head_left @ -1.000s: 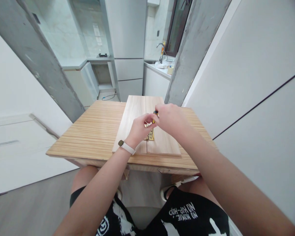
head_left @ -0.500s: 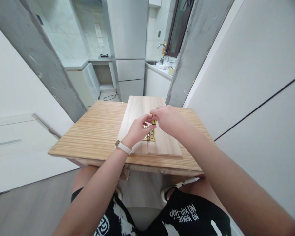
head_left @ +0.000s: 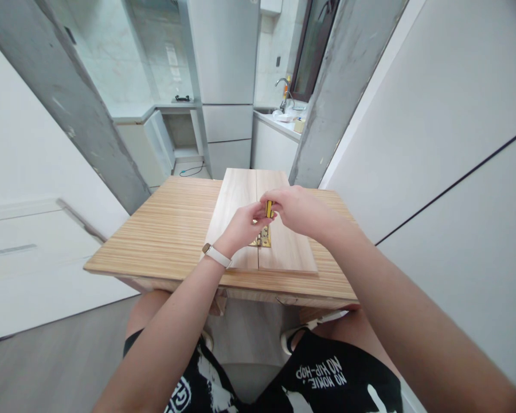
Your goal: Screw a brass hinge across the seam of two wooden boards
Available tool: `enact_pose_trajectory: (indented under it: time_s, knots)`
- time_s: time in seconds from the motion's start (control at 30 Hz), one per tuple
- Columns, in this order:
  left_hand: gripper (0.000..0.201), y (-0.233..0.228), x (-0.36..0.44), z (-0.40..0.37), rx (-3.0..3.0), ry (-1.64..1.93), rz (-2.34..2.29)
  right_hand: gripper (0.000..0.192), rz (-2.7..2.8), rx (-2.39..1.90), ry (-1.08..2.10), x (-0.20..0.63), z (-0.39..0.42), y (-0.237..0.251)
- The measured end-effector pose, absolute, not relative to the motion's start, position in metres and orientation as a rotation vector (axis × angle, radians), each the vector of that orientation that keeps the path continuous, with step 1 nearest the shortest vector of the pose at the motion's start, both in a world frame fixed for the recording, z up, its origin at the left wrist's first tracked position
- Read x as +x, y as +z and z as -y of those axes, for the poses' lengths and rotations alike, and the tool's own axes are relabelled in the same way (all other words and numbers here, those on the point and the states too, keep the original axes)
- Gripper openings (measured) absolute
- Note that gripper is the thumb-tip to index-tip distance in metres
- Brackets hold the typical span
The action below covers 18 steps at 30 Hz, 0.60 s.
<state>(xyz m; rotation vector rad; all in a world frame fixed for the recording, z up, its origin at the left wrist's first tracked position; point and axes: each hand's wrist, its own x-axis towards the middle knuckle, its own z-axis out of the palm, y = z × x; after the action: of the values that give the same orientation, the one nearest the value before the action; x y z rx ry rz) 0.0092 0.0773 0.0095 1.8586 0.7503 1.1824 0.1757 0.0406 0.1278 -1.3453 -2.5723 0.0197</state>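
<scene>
Two pale wooden boards (head_left: pixel 236 195) lie side by side on a small striped wooden table (head_left: pixel 172 229). A brass hinge (head_left: pixel 263 236) lies across their seam, partly hidden by my hands. My right hand (head_left: pixel 298 211) grips a small yellow-handled screwdriver (head_left: pixel 269 209) upright above the hinge. My left hand (head_left: pixel 241 226), with a pale watch on its wrist, has its fingertips at the tool's lower end, right over the hinge. What the left fingers pinch is hidden.
A grey concrete pillar (head_left: pixel 327 92) stands just behind the table on the right and another (head_left: pixel 69 103) on the left. White wall panels (head_left: pixel 447 126) close the right side. A kitchen with a fridge (head_left: pixel 226 80) and sink lies beyond. My knees sit under the table's near edge.
Both hands have stayed over the hinge with only slight shifts. The screwdriver handle shows a little more yellow between my fingers now.
</scene>
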Motion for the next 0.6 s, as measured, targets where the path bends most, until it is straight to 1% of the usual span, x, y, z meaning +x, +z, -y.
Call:
enact_pose_trajectory:
  time_s: [0.1, 0.17, 0.37, 0.6]
  knots:
    - [0.01, 0.011, 0.01, -0.076, 1.954, 1.228, -0.846, 0.036, 2.466, -1.468, -0.057, 0.174, -0.035, 0.13]
    - [0.006, 0.01, 0.011, -0.076, 2.004, 1.269, -0.91, 0.04, 2.389, -1.561, -0.137, 0.172, -0.033, 0.131]
    - [0.018, 0.007, 0.016, -0.077, 1.984, 1.363, -1.018, 0.04, 2.305, -1.74, -0.348, 0.164, -0.036, 0.132]
    - [0.02, 0.008, 0.025, -0.074, 1.979, 1.42, -1.073, 0.035, 2.347, -1.706, -0.381, 0.156, -0.039, 0.123]
